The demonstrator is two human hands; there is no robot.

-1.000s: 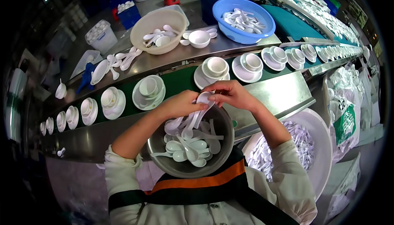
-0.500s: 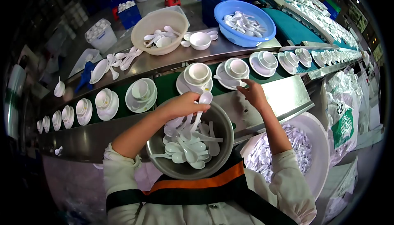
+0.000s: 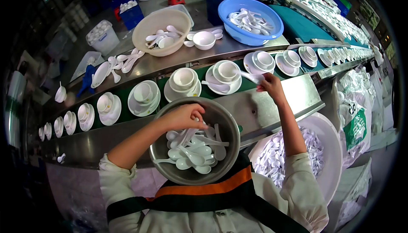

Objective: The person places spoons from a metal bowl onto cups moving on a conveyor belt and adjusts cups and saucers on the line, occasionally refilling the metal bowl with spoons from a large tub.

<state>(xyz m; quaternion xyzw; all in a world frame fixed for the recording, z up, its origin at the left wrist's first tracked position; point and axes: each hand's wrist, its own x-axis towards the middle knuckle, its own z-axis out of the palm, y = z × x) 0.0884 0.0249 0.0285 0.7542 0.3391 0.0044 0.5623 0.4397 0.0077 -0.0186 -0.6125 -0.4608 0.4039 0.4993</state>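
Note:
My right hand (image 3: 271,86) pinches a white spoon (image 3: 253,77) by one end, over the edge of a saucer set. Left of it, a stacked bowl and plate set (image 3: 223,76) has another spoon (image 3: 217,87) lying on its plate. My left hand (image 3: 190,116) is at the far side of a grey metal basin (image 3: 233,148), just above the heaped white spoons (image 3: 193,152). Its fingers are curled, and what they hold, if anything, is hidden. Another bowl set (image 3: 183,82) sits on the green belt (image 3: 161,84) beyond the basin.
A beige basin (image 3: 140,35) and a blue basin (image 3: 276,27), both with spoons, stand on the metal ledge behind the belt. A small white bowl (image 3: 204,41) sits between them. At lower right is a large pale tub (image 3: 333,165) full of spoons. More dish sets line the belt.
The spoon that was in my left hand is gone from it, and my right hand now holds one. My left hand has lowered toward the basin. The nearer sets have shifted left.

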